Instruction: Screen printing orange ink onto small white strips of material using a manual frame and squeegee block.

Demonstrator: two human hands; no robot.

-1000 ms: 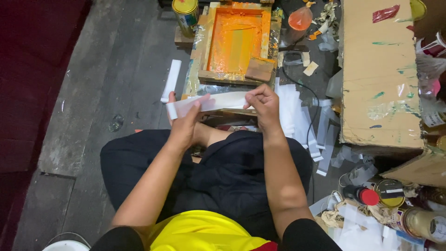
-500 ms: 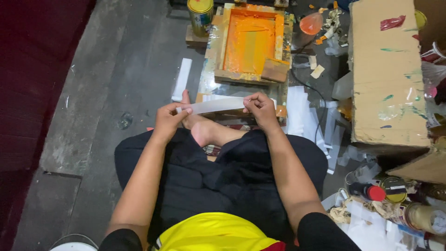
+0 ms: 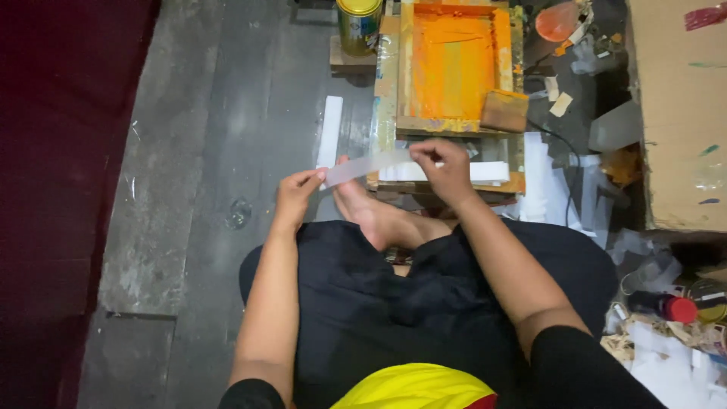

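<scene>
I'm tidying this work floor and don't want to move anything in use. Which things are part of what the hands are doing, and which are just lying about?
In hand:
white strip, held by left hand and right hand
orange-inked wooden frame, just beyond

Lying about:
yellow can
cardboard sheet
red-capped bottle
spare white strip on the floor

We are looking down at a worn grey plank floor [image 3: 219, 113], scuffed and stained. A dark maroon surface [image 3: 60, 151] is running along its left edge. To the right, a large paint-smeared sheet of cardboard [image 3: 681, 113] is lying among scattered white scraps [image 3: 666, 363]. Dim light is falling evenly over everything.
</scene>
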